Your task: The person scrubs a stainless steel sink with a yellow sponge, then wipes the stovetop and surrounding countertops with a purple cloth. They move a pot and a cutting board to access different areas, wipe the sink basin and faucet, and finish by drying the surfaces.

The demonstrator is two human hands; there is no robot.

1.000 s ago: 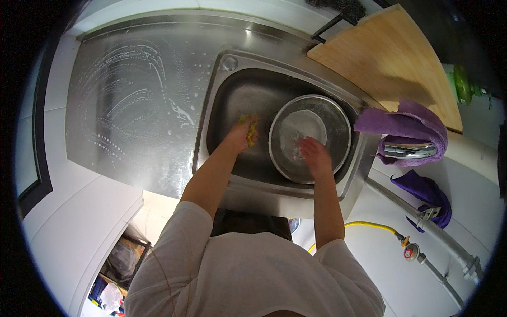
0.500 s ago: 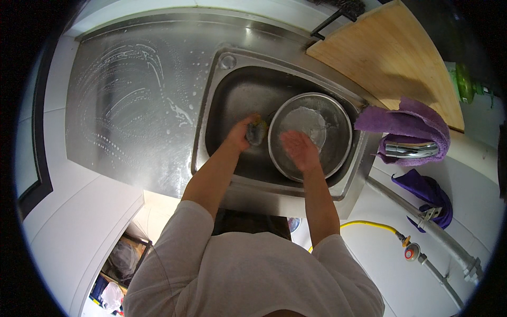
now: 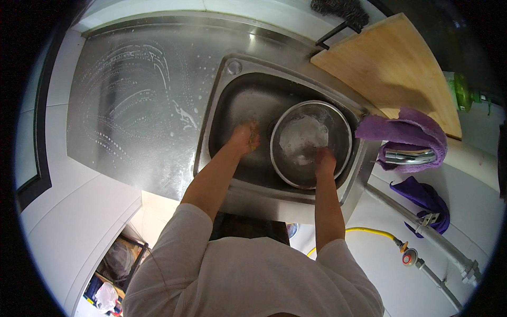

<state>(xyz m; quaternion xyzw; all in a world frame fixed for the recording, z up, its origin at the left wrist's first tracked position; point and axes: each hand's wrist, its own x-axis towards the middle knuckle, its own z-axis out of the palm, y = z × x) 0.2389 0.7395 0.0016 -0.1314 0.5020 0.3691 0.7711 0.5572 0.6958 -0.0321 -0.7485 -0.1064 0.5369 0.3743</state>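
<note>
In the sink point(image 3: 222, 113), my left hand point(image 3: 243, 137) is closed around a yellowish sponge point(image 3: 254, 128), only partly visible beyond the fingers. Beside it stands a round metal basin point(image 3: 273, 153) with water and whitish suds inside. My right hand point(image 3: 325, 158) reaches into the basin at its near right side. The fingers of that hand point down and are hidden, so I cannot see whether they hold anything.
Soapy streaks cover the steel drainboard point(image 3: 142, 116) on the left. A purple cloth point(image 3: 396, 127) drapes round the chrome faucet point(image 3: 409, 157) at the right. Behind it leans a wooden board point(image 3: 391, 68). A dark purple cloth point(image 3: 422, 198) hangs by a pipe point(image 3: 449, 245).
My right hand has moved right and nearer me, its flat open palm turning fingers-down into the basin. My left hand has turned, so less of the sponge shows.
</note>
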